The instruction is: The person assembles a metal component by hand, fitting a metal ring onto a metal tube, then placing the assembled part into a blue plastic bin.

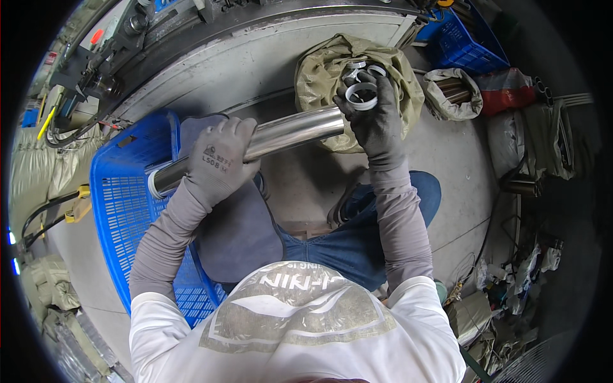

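My left hand [220, 152], in a grey glove, is wrapped round a shiny metal tube [297, 131] that lies slanted in front of me. A white ring [152, 185] sits on the tube's lower left end, over a blue crate. Close to the tube's right end, my right hand [378, 121], gloved in darker grey, is closed on a white plastic ring [361, 105]. This ring is apart from the tube's end. More white rings [377, 70] show just beyond the fingers, above an open tan woven sack [313, 73]; whether the fingers touch them I cannot tell.
At my left stands the blue crate [112, 220], with a grey pad [236, 246] leaning beside my leg. Machinery [137, 25] lines the far left. A white sack of brown tubes [454, 92] and another blue crate [469, 48] stand at the far right.
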{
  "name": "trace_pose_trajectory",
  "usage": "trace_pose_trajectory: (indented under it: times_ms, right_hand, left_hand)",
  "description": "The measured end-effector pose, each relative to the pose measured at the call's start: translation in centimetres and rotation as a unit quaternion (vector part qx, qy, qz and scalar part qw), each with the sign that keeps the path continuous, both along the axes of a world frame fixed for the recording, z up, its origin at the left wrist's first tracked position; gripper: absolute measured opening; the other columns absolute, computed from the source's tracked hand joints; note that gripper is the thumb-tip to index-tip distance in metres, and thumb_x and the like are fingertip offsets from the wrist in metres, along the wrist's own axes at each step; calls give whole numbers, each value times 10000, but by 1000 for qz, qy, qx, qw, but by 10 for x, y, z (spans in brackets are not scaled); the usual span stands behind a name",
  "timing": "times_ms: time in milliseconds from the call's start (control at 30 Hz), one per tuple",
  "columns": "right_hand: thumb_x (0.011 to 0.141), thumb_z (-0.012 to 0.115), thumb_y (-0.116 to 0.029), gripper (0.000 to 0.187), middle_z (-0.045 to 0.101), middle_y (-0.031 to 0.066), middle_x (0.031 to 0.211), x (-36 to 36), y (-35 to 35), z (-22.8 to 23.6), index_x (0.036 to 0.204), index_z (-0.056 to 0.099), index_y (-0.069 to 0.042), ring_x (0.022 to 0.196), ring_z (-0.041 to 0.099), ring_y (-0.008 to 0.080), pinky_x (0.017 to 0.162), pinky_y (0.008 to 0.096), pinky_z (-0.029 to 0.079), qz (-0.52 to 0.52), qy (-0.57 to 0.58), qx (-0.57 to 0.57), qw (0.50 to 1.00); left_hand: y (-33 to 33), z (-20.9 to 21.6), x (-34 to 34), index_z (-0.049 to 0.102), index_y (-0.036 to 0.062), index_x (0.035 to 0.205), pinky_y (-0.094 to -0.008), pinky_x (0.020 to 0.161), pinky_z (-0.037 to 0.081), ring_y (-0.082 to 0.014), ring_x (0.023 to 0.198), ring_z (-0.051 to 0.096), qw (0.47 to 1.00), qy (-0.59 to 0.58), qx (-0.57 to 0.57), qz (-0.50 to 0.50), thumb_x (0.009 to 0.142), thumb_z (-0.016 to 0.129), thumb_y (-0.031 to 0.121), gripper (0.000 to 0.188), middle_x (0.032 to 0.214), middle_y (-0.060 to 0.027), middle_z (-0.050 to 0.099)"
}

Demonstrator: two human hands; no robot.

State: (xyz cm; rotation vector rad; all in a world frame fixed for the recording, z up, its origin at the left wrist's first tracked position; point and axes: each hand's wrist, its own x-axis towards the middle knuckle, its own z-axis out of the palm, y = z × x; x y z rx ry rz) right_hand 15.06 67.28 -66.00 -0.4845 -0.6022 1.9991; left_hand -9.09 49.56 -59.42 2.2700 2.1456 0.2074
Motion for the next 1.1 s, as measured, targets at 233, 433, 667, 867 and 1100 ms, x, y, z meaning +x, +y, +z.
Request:
trace_pose_trajectory:
  times_ms: [233,433,667,867,1100]
  right_hand:
    - [844,778,-48,381,688,122,1080,1,-13,-13,1210,674,-22,992,667,213,835,310,563,-129,-401,472,774]
    - [940,723,-152,237,703,123,1019,-11,-26,6,1153,702,-51,903,682,220,807,303,550,-190,-495,433,729]
    - [961,686,-145,267,722,51,1044,-12,-27,-8,1169,674,22,957,666,179,843,294,515,-101,-333,311,884]
    - [1050,489,-249,386,687,107,1173,-10,-25,22,1235,668,38,1054,642,214,961,328,486,-17,-336,379,862]
    - [897,543,-49,387,692,213,1124,-27,-42,1,1263,647,20,1003,690,348,920,392,534,-115,-360,430,820]
  left_hand:
    - [3,-4,-4,606,69,1175,-442,856,533,-328,997,671,999,-13,28,11,750,771,216,480,1012,-142,667]
    - [4,-3,-3,609,70,1172,-446,864,535,-331,994,671,1000,-14,21,10,743,779,218,485,1011,-143,670]
    - [5,-2,-2,601,75,1184,-445,866,534,-327,1002,668,1000,-5,11,8,741,784,230,503,1025,-141,665]
    - [2,-2,-3,600,71,1186,-442,873,532,-335,1003,666,1000,-7,2,9,745,781,235,504,1031,-146,664]
    - [8,-4,-4,600,62,1181,-436,882,531,-333,1015,668,1000,-11,1,3,751,772,237,496,1043,-149,674]
